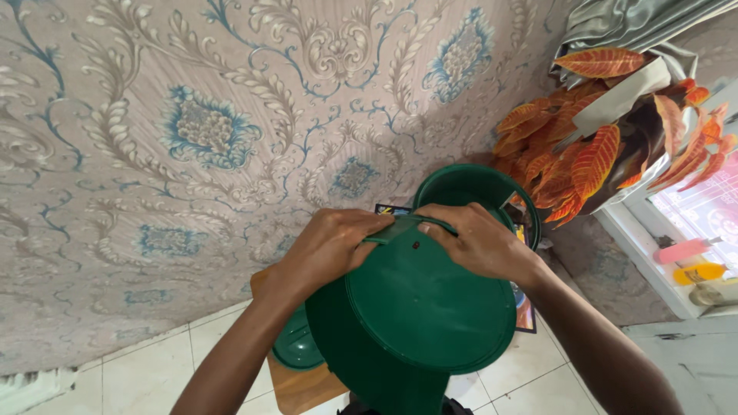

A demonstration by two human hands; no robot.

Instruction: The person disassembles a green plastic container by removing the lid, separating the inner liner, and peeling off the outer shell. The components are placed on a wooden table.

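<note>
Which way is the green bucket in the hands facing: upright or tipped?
Tipped. The green bucket shows its flat round bottom to the camera, left hand and right hand holding it.

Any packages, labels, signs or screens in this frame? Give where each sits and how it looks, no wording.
Printed sheet or mat: flat under the green pots, mostly hidden, dark edge with colourful print.
Pink bottle: lying on the window ledge at right, slim.
Orange-yellow bottle: on the same ledge, just below the pink one.
No screens or signs visible.
</note>
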